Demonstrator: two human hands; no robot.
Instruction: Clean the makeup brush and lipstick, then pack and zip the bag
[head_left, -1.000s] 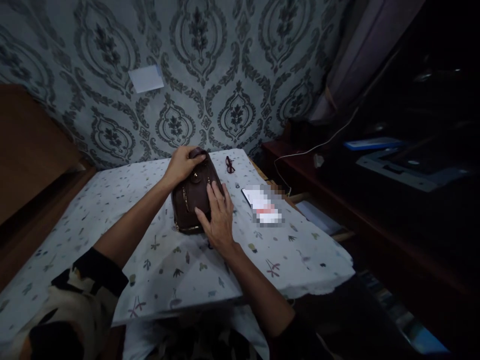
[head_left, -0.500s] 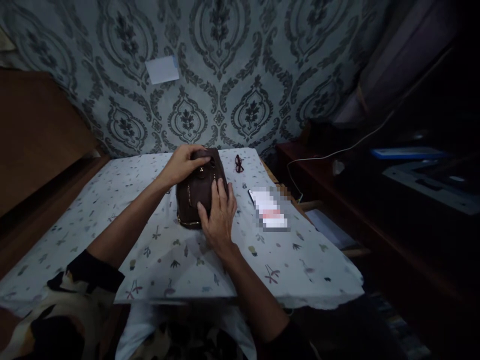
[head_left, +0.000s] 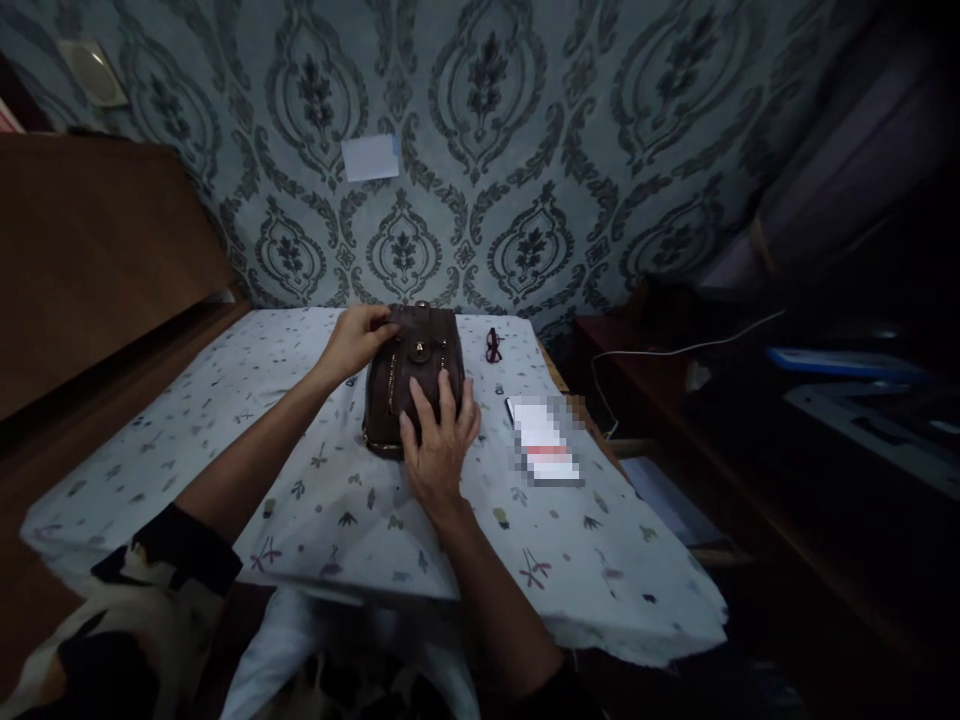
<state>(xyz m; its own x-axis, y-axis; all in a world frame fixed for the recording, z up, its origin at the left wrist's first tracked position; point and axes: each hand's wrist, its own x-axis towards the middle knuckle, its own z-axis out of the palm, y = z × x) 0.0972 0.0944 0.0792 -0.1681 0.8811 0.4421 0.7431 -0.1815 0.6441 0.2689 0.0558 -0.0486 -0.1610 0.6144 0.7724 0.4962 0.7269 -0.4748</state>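
A dark brown leather bag [head_left: 403,395] with gold-coloured zips and a round clasp lies on the patterned white tablecloth. At its upper left edge, my left hand [head_left: 355,345] is closed, with the thumb and bent fingers on the leather. The fingertips there are partly hidden. My right hand [head_left: 441,445] rests on the lower right of the bag's front, its fingers spread and lying over the leather.
To the right of the bag are dark-red-framed glasses [head_left: 493,345] and a lit phone [head_left: 544,440] with a blurred-out screen. A brown wooden panel [head_left: 105,225] stands at the left. A white cable [head_left: 675,351] crosses a dark red surface on the right.
My left hand has shifted from over the bag's top to its upper left edge, uncovering the clasp and top strap. My right hand stays on the front. The view has turned slightly left.
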